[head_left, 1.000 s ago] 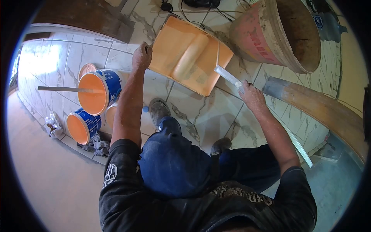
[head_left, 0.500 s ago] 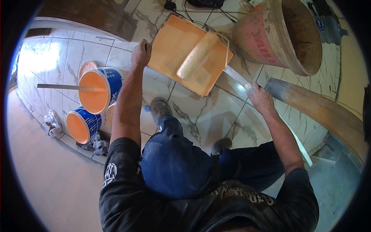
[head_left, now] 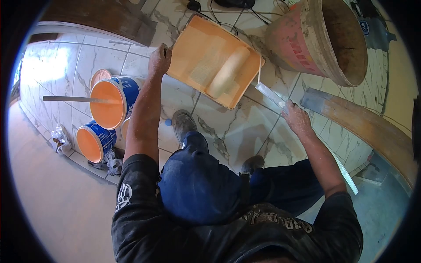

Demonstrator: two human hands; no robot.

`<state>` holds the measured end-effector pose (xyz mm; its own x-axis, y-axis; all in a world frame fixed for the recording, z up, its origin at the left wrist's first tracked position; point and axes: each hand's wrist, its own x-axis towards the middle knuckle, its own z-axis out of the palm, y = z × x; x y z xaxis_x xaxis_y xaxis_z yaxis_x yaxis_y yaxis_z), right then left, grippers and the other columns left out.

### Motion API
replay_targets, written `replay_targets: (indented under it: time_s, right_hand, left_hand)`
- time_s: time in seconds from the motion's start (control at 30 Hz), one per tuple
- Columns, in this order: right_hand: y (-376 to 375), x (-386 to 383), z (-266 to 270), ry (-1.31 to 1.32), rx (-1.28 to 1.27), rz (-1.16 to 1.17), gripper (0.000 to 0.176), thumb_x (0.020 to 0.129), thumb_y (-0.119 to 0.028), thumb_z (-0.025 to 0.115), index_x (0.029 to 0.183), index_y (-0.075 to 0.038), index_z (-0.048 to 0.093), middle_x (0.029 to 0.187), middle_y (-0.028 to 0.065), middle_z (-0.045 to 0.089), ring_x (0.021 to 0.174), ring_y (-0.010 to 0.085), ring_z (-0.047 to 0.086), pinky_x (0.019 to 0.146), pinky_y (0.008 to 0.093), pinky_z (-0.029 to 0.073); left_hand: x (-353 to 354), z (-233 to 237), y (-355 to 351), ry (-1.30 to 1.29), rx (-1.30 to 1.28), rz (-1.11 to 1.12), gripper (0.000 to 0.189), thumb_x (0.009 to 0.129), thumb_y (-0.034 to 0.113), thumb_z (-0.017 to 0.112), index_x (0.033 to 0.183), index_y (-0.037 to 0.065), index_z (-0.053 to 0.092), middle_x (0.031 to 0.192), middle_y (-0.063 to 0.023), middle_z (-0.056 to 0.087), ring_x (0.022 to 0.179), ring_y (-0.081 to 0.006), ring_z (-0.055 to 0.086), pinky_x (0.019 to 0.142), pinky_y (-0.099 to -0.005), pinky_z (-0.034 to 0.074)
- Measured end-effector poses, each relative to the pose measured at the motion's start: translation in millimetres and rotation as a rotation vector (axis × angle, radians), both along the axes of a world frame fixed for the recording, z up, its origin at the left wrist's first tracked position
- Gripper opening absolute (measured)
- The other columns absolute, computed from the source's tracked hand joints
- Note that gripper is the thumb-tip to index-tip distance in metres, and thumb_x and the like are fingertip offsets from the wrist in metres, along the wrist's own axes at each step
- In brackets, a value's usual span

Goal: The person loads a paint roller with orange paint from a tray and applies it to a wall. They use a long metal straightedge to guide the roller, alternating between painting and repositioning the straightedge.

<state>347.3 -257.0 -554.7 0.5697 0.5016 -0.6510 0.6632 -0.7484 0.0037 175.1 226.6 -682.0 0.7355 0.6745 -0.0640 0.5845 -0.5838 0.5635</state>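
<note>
An orange-coated paint tray lies tilted on the tiled floor ahead of me. My left hand is closed on the tray's left edge. Inside the tray, toward its right end, rests a paint roller with a pale, cream-coloured sleeve. Its wire frame crosses the tray's right rim and joins a long light handle. My right hand is wrapped round that handle, whose far end runs out under my forearm. What the left fingers do beneath the edge is hidden.
On the left stand two blue-and-white buckets of orange paint, the upper with a stick across it. A big dirty bucket sits at the upper right, beside a curved wooden plank. Black cables lie behind the tray.
The roller has shifted right and slightly down in the tray, and its blur has lessened. My right hand has moved slightly with the handle. My left hand stays on the tray.
</note>
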Motion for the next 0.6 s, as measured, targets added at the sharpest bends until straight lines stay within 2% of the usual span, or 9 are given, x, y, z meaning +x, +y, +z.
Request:
replay_targets:
  time_s: [0.2,0.4,0.6]
  right_hand:
    - [56.1,-10.5,-14.3,0.001,0.089,0.009,0.036,0.092,-0.033,0.058,0.109,-0.005,0.044,0.092,0.0202,0.065,0.085,0.0408,0.066,0.074,0.0502,0.054]
    - [93.8,-14.8,-20.5,0.047,0.188,-0.043,0.035,0.093,-0.033,0.056,0.108,-0.005,0.043,0.095,0.0242,0.064,0.089,0.0444,0.063,0.077,0.0534,0.051]
    - [71.8,-8.1,3.1,0.021,0.143,-0.051,0.036,0.092,-0.033,0.058,0.109,-0.005,0.044,0.098,0.0225,0.064,0.090,0.0421,0.064,0.078,0.0512,0.051]
  left_hand:
    - [-0.1,3.1,0.4,-0.016,-0.010,-0.005,0.023,0.089,0.024,0.056,0.089,0.001,0.054,0.083,-0.0268,0.062,0.083,-0.0471,0.059,0.070,-0.0512,0.046]
    - [0.4,2.0,1.0,-0.023,-0.008,-0.009,0.022,0.089,0.023,0.055,0.090,0.001,0.055,0.084,-0.0276,0.062,0.084,-0.0477,0.059,0.072,-0.0513,0.046]
    - [-1.9,2.6,1.2,-0.050,-0.048,-0.007,0.022,0.089,0.023,0.054,0.090,0.001,0.055,0.085,-0.0281,0.062,0.085,-0.0478,0.059,0.072,-0.0517,0.046]
